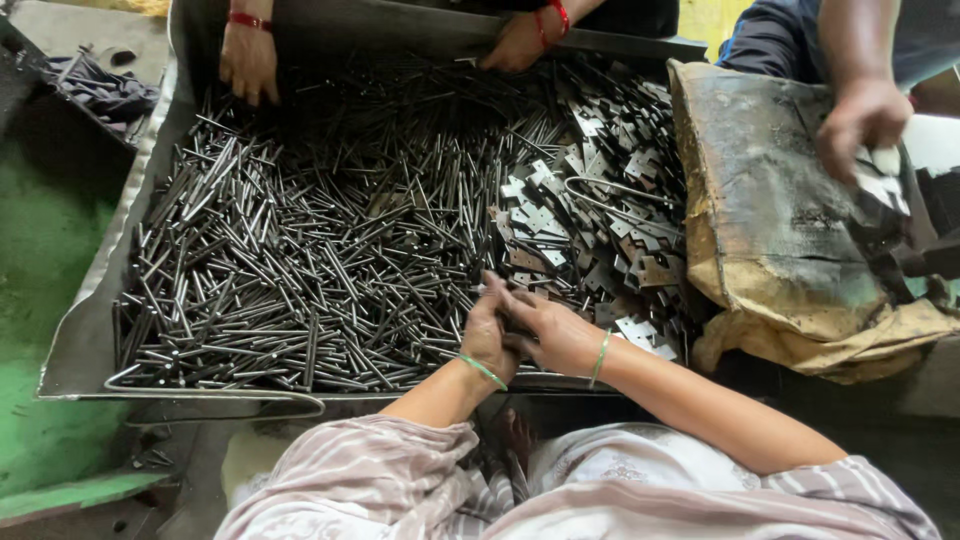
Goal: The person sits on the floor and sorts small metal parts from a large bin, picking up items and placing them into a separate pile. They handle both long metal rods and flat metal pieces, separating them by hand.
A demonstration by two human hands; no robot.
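Note:
My left hand (487,338) and my right hand (552,332) are pressed together over the near edge of a big sheet-metal tray (80,340). Both close around a small dark metal part (514,326), mostly hidden by my fingers. Each wrist wears a green bangle. A thick heap of thin steel rods (320,250) fills the tray's left and middle, just beyond my left hand. A pile of small flat metal plates (590,220) lies at the tray's right, just beyond my right hand.
Across the tray, another person's two hands (248,62) (518,42) with red bangles rest on the rods. At the right, a third person's hand (858,118) holds pale flat pieces over a dirty brown sack (780,230). Green floor (40,260) lies left.

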